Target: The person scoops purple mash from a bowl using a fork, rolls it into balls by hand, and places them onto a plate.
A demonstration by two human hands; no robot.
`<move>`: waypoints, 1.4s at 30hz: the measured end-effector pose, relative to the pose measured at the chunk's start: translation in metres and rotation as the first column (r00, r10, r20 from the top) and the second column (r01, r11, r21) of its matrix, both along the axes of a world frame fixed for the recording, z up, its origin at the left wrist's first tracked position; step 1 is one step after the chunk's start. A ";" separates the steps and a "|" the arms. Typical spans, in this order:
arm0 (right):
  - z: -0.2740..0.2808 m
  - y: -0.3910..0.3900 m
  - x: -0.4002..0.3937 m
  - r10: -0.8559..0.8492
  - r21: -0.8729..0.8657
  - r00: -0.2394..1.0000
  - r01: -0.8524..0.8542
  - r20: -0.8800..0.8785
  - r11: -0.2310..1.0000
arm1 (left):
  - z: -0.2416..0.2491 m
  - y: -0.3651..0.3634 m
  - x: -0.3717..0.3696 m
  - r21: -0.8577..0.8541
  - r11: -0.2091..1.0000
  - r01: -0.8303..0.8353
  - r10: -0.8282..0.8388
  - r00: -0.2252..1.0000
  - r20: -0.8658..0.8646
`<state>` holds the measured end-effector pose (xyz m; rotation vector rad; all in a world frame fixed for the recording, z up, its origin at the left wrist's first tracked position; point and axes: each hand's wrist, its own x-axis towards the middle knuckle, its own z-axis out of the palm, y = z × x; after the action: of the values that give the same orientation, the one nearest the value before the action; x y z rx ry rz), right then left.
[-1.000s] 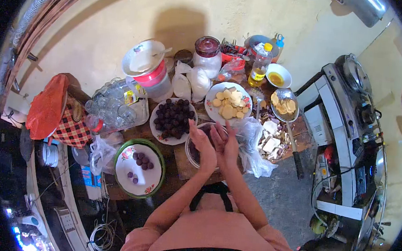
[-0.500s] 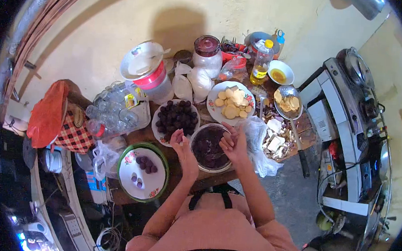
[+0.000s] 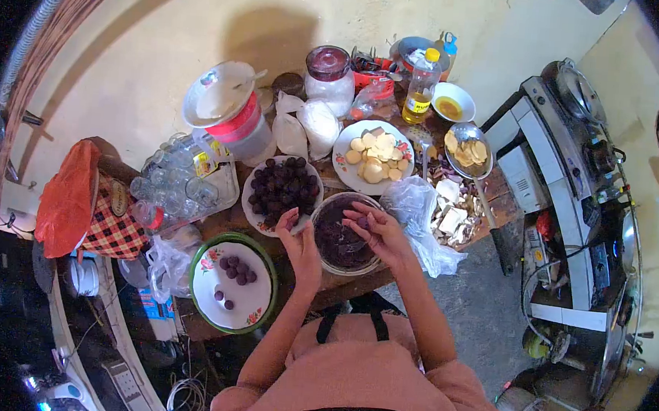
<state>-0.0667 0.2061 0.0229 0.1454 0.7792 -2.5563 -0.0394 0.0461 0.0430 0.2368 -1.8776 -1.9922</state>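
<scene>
A bowl of dark purple dough (image 3: 335,240) sits in front of me at the table's edge. Over it, my right hand (image 3: 381,236) has its fingers curled round a small lump of purple dough (image 3: 363,222). At the bowl's left rim is my left hand (image 3: 298,241), palm up, thumb and fingers apart, with purple smears at the fingertips. A white floral plate with a green rim (image 3: 212,304), at lower left, carries several small purple balls (image 3: 238,269). Behind my left hand a white plate (image 3: 253,221) is heaped with larger, dark purple balls (image 3: 283,187).
Behind the bowl stands a plate of pale round slices (image 3: 379,157). To the right are a plastic bag (image 3: 413,207), vegetable peelings (image 3: 451,214), a skimmer (image 3: 471,150) and an oil bottle (image 3: 422,90). Glass jars (image 3: 182,176) fill a tray at left; a stove (image 3: 564,130) stands far right.
My right hand has turned over the bowl, and the purple lump in its fingers now shows. My left hand has opened slightly. The camera view has shifted a little.
</scene>
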 end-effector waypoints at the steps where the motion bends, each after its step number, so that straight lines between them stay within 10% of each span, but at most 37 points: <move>1: 0.002 0.002 0.001 -0.001 0.063 0.999 -0.001 0.033 0.998 | 0.000 0.001 0.001 -0.033 0.999 0.007 -0.006 1.000 0.020; 8: 0.025 0.007 -0.002 0.022 -0.165 1.000 -0.018 0.021 0.986 | 0.007 0.007 0.001 -0.078 0.997 0.017 -0.012 0.997 0.073; 14: 0.002 0.008 -0.002 0.022 0.181 0.990 0.004 -0.139 0.983 | 0.004 0.004 0.002 -0.007 1.000 -0.003 0.004 0.999 0.045; 21: 0.013 0.000 -0.002 0.034 0.114 0.999 -0.030 -0.033 0.993 | -0.002 -0.002 0.003 -0.076 0.997 0.013 -0.008 0.997 0.073; 26: 0.025 -0.006 0.005 0.040 -0.158 0.998 -0.032 0.045 0.987 | -0.020 0.017 -0.018 0.488 0.869 0.085 -0.213 0.954 0.213; 28: 0.009 -0.023 0.011 0.012 0.182 0.959 0.041 -0.282 0.982 | -0.026 0.025 -0.029 0.705 0.706 0.068 -0.332 0.910 0.246; 30: -0.002 -0.039 0.024 0.187 0.648 0.810 0.281 -0.556 0.708 | -0.036 0.029 -0.041 0.856 0.513 0.066 -0.523 0.815 0.250; 32: -0.006 -0.049 0.038 0.561 0.776 0.650 0.630 -0.513 -0.021 | -0.032 0.040 -0.039 0.920 0.382 0.086 -0.570 0.806 0.161; 37: 0.026 -0.038 0.039 0.354 0.721 0.656 0.688 -0.667 0.083 | -0.004 0.051 -0.038 0.848 0.522 0.096 -0.545 0.802 0.245; 42: 0.046 -0.002 0.035 0.012 0.682 0.692 0.709 -0.722 0.180 | -0.045 0.024 -0.043 0.889 0.398 0.227 -0.638 0.765 0.090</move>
<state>-0.0314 0.2041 0.0691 -0.1424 2.8814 -2.0054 -0.0820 0.0701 -0.0022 0.4949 -0.9737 -3.4065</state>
